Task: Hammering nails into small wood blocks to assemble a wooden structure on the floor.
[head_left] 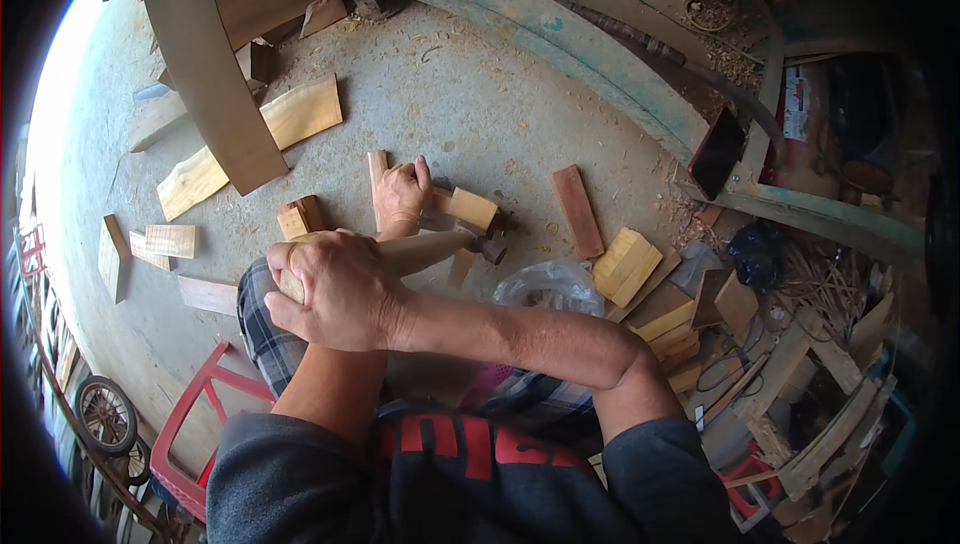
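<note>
My right hand (335, 289) is wrapped around the thick wooden handle of a hammer (425, 252). Its dark metal head (488, 247) points to the right. The right forearm lies across the front of my body, over my left arm. Farther out, my left hand (402, 194) is closed on a narrow wooden piece (378, 184) low over the floor, thumb raised; its fingers are partly hidden. Just right of that hand sits a pale wooden block (472, 208), close to the hammer head. Whether the block joins the narrow piece, I cannot tell.
A reddish wood strip (577, 212) and yellow blocks (628, 266) lie right, beside a clear plastic bag (550, 287). Boards (305, 109) lie far left. A worn green metal beam (560, 44) crosses the back. A red plastic chair (195, 414) stands near left; scrap wood piles up right.
</note>
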The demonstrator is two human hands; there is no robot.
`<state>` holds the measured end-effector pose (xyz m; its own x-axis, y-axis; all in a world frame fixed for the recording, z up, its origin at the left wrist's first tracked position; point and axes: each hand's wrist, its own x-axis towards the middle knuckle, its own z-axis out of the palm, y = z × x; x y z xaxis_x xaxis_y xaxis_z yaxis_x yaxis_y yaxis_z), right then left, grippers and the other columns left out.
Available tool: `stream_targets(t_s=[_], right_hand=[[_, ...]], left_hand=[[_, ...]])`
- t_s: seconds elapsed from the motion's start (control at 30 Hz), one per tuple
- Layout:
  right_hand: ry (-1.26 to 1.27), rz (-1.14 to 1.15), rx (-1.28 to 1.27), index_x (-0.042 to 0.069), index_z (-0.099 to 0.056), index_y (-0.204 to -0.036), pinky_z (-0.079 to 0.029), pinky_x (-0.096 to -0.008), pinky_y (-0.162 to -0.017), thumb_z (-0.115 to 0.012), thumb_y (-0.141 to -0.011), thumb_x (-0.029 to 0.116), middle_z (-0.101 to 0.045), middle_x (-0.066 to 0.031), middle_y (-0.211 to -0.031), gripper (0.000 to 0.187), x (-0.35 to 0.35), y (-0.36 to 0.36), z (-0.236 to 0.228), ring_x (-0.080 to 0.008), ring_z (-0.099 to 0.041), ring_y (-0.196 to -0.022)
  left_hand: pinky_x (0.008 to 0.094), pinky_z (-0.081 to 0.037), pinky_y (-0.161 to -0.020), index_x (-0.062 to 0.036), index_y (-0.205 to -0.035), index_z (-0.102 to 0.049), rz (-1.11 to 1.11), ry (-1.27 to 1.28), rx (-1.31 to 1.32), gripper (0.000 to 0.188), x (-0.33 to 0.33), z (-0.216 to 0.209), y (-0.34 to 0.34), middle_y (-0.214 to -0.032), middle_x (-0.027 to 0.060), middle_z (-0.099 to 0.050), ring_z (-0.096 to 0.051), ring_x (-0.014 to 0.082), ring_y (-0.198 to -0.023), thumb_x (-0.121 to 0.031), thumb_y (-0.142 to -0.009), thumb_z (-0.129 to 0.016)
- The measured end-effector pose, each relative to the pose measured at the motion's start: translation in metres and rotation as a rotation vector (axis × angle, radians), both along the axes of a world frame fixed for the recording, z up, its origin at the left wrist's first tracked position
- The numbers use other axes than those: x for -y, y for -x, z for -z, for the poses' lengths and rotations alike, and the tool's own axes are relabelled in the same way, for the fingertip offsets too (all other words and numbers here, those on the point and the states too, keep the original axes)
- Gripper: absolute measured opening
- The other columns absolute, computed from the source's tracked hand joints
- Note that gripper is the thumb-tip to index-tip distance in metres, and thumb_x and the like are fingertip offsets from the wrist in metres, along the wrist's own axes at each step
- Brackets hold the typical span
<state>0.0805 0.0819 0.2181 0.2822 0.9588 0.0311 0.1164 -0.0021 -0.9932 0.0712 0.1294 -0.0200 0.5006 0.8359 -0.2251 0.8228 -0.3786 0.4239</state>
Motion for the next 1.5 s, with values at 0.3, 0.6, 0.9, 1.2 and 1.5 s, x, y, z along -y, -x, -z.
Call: stream_targets(t_s=[0.3,0.6,0.9,1.2,1.5], right_hand=[[0.002,0.112,-0.151,0.004,-0.059,-0.08,-0.048,-0.0479,-0.078,-0.063,-0.08,0.02,-0.065,-0.0167,-0.075,0.016,-0.007,-0.034,-0.007,-0.0367,-0.065,-0.079],[-0.015,0.146,-0.127,0.005,-0.06,-0.086,-0.043,-0.0472,-0.082,-0.066,-0.081,0.019,-0.066,-0.0149,-0.085,0.016,0.002,-0.033,-0.007,-0.0332,-0.064,-0.086],[-0.056,0.208,-0.1,0.006,-0.061,-0.087,-0.042,-0.0457,-0.082,-0.064,-0.082,0.021,-0.065,-0.0139,-0.084,0.016,0.026,-0.035,-0.011,-0.0314,-0.061,-0.084],[-0.118,0.238,-0.102,0.007,-0.063,-0.087,-0.044,-0.0473,-0.086,-0.067,-0.079,0.022,-0.064,-0.0145,-0.082,0.017,0.016,-0.003,0.0,-0.0343,-0.064,-0.085],[-0.124,-0.056,0.111,0.001,-0.067,-0.074,-0.055,-0.0432,-0.074,-0.061,-0.072,0.024,-0.067,-0.0216,-0.073,0.024,0.001,-0.014,0.01,-0.0388,-0.069,-0.075]], left_hand=[[0.0466,-0.051,-0.08,-0.0091,-0.077,-0.072,0.159,0.043,-0.154,0.058,-0.02,0.007,-0.022,-0.092,0.0122,-0.069,-0.065,0.0346,-0.093,-0.053,-0.097,-0.039],[0.0451,-0.048,-0.083,-0.0089,-0.075,-0.07,0.149,0.022,-0.121,0.055,-0.017,0.009,-0.024,-0.088,0.0111,-0.068,-0.062,0.0341,-0.093,-0.052,-0.097,-0.044],[0.0446,-0.049,-0.08,-0.0092,-0.075,-0.071,0.246,-0.052,-0.152,0.055,-0.012,-0.001,-0.03,-0.085,0.0099,-0.067,-0.064,0.0324,-0.09,-0.052,-0.097,-0.044],[0.0455,-0.05,-0.084,-0.0096,-0.083,-0.074,0.138,0.003,-0.166,0.055,-0.019,0.009,-0.017,-0.093,0.0114,-0.07,-0.065,0.0338,-0.096,-0.053,-0.096,-0.042],[0.0522,-0.05,-0.082,-0.0086,-0.093,-0.075,-0.186,0.132,-0.085,0.056,0.001,0.024,0.021,-0.092,0.0207,-0.071,-0.066,0.0423,-0.09,-0.053,-0.097,-0.041]])
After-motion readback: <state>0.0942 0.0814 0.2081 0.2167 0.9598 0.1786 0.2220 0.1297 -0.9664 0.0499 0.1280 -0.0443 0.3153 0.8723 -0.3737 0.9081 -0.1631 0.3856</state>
